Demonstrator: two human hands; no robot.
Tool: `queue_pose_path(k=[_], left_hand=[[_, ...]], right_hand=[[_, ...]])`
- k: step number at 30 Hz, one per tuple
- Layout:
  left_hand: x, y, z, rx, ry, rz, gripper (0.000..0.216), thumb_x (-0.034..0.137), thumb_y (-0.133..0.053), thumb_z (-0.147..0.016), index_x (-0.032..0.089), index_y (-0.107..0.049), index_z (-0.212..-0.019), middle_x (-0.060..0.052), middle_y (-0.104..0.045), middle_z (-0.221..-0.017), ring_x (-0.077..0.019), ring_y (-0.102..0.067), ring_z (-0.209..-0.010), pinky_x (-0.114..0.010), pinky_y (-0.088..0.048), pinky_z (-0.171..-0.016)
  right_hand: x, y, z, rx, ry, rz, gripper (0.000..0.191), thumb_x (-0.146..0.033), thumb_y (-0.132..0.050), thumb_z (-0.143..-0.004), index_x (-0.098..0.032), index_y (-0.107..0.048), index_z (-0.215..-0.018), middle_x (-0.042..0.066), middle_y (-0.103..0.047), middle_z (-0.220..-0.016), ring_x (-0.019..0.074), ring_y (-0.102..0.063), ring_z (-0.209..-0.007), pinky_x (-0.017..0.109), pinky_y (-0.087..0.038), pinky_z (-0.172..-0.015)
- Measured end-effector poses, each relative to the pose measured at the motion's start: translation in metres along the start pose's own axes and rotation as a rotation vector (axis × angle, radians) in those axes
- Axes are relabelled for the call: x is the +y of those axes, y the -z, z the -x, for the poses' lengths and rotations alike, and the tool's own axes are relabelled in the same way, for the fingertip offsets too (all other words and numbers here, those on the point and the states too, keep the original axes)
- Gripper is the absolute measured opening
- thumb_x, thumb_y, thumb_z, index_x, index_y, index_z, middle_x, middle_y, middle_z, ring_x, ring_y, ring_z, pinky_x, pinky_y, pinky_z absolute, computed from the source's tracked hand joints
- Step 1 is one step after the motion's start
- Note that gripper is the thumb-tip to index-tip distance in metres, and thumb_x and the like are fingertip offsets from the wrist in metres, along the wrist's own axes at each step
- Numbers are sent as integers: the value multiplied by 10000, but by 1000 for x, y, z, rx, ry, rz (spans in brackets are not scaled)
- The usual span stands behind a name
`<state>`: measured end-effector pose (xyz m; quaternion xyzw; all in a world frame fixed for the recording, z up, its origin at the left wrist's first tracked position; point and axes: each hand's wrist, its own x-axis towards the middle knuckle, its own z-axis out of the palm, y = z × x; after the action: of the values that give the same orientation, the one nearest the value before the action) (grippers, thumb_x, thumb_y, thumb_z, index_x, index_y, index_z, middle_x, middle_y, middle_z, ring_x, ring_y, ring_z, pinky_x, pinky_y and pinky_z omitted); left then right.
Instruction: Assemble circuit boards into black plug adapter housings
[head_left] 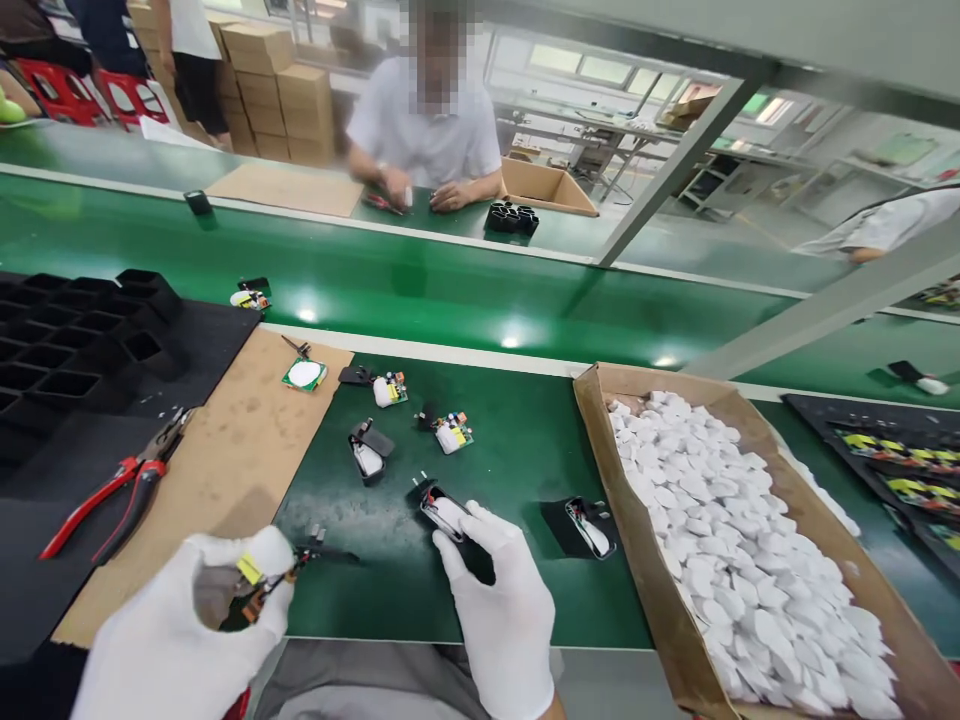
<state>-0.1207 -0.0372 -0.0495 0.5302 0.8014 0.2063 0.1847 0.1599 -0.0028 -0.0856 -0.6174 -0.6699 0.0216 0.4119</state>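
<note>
At nine o'clock from the right hand (506, 600), the left hand (176, 640) curls thumb and fingers into a ring and pinches a circuit board (250, 572) with a yellow label. A small black plug piece (322, 548) juts from the board toward three o'clock. Both hands wear white gloves. The right hand, fingers bent and close together, pinches a black casing (430, 503) with its thumb on one side and fingertips on the other; the casing sits over the green bench (510, 420), its metal prongs (423, 477) at eleven o'clock and a white insert (450, 515) showing inside.

The casing looks light, stiff and rather smooth, so glove cloth might slide on it; its long side walls seem the safest hold, clear of the prongs and the insert. The board is probably light as well but more fragile: its bare edges look the best grip, while the joint to the plug piece could be the weak spot.

Another casing (589, 530) lies at one to two o'clock from the right hand, near a carton (622, 520) of white pieces (735, 540); these appear very light, though whether they are soft or stiff I cannot tell. Red-handled pliers (150, 468) rest at twelve o'clock from the left hand, likely the heaviest item nearby.
</note>
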Motion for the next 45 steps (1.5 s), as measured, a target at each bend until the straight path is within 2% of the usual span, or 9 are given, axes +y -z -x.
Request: queue_pose_path(k=[4, 13, 18, 22, 26, 32, 36, 40, 45], left_hand=[[20, -18, -11, -92, 46, -31, 204, 459, -703, -798, 332, -651, -949, 12, -811, -838, -310, -800, -757, -390, -596, -645], [10, -31, -8, 238, -469, -153, 553, 387, -652, -877, 261, -569, -1409, -205, -709, -1368, -466, -716, -1168, -670, -623, -925], [54, -36, 20, -70, -573, 188, 520, 310, -630, -993, 333, -493, -1495, -103, -715, -1367, -297, -770, -1196, -459, -682, -1001], [89, -76, 29, -161, -518, 289, 717, 230, -607, -958, 258, -324, -1617, -177, -623, -1522, -333, -710, -1349, -532, -656, -1087], [105, -111, 30, -60, -451, 381, 767, 126, -564, -853, 198, -348, -1585, -220, -610, -1508, -382, -667, -1397, -611, -621, -1120], [113, -125, 27, -76, -377, 515, 729, 82, -557, -851, 233, -400, -1547, -180, -630, -1475, -331, -683, -1362, -560, -624, -1106], [116, -131, 25, -13, -348, 510, 597, 97, -578, -873, 237, -489, -1447, -148, -695, -1344, -312, -737, -1236, -520, -656, -1005], [116, -130, 31, 166, -368, 454, 434, 104, -624, -857, 223, -591, -1273, -94, -734, -1146, -262, -764, -1019, -415, -666, -861], [114, -117, 39, 383, -536, 416, 332, 106, -670, -907, 196, -604, -1220, -68, -694, -1100, -208, -701, -1013, -326, -633, -914]], right_hand=[[-3, 1, -2, -42, 53, 73, 291, -243, -690, -1051, -335, -734, -1323, 38, -794, -1240, 191, -784, -1151, 307, -659, -960], [0, -5, 0, -71, 72, 118, 302, -271, -612, -1098, -329, -683, -1385, 50, -770, -1238, 203, -795, -1116, 327, -667, -940], [2, -3, -2, -80, 51, 52, 287, -285, -655, -1072, -313, -678, -1357, 55, -780, -1233, 215, -806, -1115, 337, -682, -935], [6, 3, 1, -69, -124, -42, 223, -385, -801, -965, -283, -696, -1133, 45, -804, -1193, 228, -824, -1070, 315, -702, -877], [10, 11, 1, -79, 11, -45, 74, -332, -734, -1020, -288, -718, -1077, 42, -798, -1147, 207, -825, -1020, 291, -699, -846], [10, 21, -15, -212, 178, 55, 252, -309, -594, -1097, -319, -710, -1320, 57, -762, -1133, 202, -817, -960, 306, -695, -775], [10, 20, -12, -173, 58, -46, 57, -350, -692, -1044, -300, -688, -1070, 22, -783, -1064, 182, -817, -905, 270, -681, -742], [13, 25, 1, -131, -94, -154, 219, -344, -823, -942, -297, -617, -998, 11, -817, -1084, 184, -833, -959, 248, -677, -775], [10, 38, 3, -157, 15, -252, 232, -178, -802, -932, -283, -671, -1092, 32, -821, -1164, 163, -827, -1059, 236, -662, -966]])
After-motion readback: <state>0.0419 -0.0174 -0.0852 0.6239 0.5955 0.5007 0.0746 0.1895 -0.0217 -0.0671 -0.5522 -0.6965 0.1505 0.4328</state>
